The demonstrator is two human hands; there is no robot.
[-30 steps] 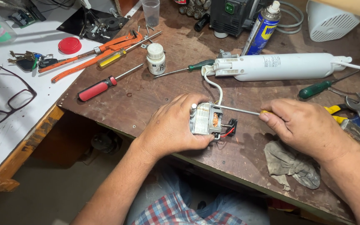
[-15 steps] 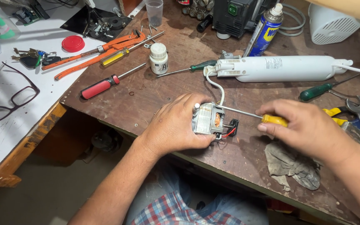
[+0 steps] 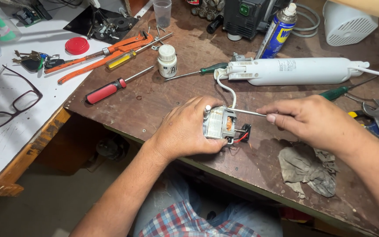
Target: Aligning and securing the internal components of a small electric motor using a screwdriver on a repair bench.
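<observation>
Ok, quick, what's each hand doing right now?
Left hand: closed around the small electric motor, steadying it on the workbench.
Right hand: closed on a screwdriver, tip at the motor.

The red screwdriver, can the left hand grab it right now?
Probably not at once: the left hand is wrapped around the small motor. The red screwdriver lies close by on bare bench, so the way looks free once it lets go.

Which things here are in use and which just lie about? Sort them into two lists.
In use:
- small electric motor, gripped by the left hand
- screwdriver shaft, held by the right hand, tip at the motor
- white cord from the motor to the white housing

Lying about:
- red-handled screwdriver
- orange pipe wrench
- spray can
- small white bottle
- grey rag
- glasses
</observation>
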